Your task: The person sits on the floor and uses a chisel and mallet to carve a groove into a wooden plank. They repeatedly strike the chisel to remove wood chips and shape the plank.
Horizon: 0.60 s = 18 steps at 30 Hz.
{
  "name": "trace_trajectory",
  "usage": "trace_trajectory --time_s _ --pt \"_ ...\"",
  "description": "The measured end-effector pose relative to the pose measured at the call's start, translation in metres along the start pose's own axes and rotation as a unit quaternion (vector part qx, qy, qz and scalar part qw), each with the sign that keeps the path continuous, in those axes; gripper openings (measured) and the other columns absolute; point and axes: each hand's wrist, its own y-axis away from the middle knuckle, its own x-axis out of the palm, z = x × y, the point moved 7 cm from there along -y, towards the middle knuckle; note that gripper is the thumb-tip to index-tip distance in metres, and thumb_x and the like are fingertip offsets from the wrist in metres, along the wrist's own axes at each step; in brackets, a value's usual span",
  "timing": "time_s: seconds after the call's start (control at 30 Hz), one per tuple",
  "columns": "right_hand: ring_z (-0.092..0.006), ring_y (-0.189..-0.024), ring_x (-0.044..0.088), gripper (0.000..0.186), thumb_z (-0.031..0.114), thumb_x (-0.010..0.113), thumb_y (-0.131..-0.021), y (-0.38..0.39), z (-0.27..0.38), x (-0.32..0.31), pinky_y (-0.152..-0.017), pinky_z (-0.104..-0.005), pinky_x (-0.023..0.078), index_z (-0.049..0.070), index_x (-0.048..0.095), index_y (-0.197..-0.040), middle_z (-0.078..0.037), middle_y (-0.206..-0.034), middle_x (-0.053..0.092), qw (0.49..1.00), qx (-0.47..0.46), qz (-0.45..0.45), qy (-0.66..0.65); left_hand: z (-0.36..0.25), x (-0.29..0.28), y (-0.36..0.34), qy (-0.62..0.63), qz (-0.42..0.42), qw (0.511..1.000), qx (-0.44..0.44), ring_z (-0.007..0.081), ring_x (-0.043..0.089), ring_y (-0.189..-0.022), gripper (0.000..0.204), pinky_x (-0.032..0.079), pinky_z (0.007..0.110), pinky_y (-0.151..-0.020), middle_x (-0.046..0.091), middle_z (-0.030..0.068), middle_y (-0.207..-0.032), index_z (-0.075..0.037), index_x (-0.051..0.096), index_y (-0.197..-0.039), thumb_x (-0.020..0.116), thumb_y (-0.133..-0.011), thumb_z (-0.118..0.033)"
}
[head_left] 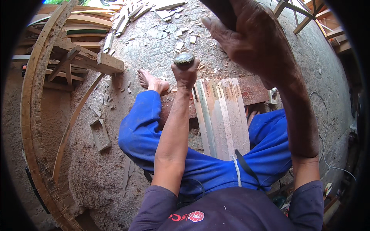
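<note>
Person seated low on a rough floor, legs spread in blue trousers [140,125], seen from above. Left hand [186,79] out ahead of the left knee, a closed fist gripping an upright round-topped tool [184,58]; only the dull, rounded top end shows above the fist, the lower part is hidden by hand and wrist. Right hand [256,44] raised high and close to the camera, bent around a dark bar [219,10] that runs out past the upper edge; what kind of thing it is cannot be told. Between the legs, pale wooden strips [222,119] lie side by side, long edges together, pointing away from the body; rows of small dark marks cross their far ends, crumbs of wood dust on top. Far portion rests across a reddish-brown board [252,91]; left fist just beside its corner at the strips' far left. Bare left foot [153,81] near the left wrist. To the left, a shallow open wooden box [101,134] on dusty ground, and beyond it a long curved timber [31,96]. Offcuts [163,14] scattered at the far side; a thin cable [327,127] loops across the floor at right.
</note>
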Motion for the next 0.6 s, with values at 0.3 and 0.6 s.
trace_trajectory --time_s 0.3,0.6 --pt "-0.0445 -0.090 0.070 0.059 0.005 0.062 -0.087 0.105 -0.063 0.073 -0.083 -0.0542 0.055 0.011 0.044 -0.143 -0.026 -0.096 0.070 0.904 0.163 0.384 0.096 -0.067 0.006 0.090 -0.225 -0.117 0.948 0.191 0.0206 0.074 -0.096 0.034 0.056 0.034 -0.083 0.075 0.0066 -0.103 -0.004 0.067 -0.117 0.075 -0.084 -0.010" --pt "-0.0341 -0.086 0.075 0.054 0.007 0.062 -0.092 0.021 -0.048 0.049 -0.076 -0.0483 0.061 0.010 0.045 -0.144 -0.025 -0.095 0.072 0.982 0.131 0.124 0.051 -0.016 0.007 -0.015 -0.075 -0.086 0.993 0.031 0.0147 0.067 -0.064 0.008 0.052 0.032 -0.065 0.071 0.0033 -0.069 -0.005 0.068 -0.076 0.072 -0.080 -0.011"
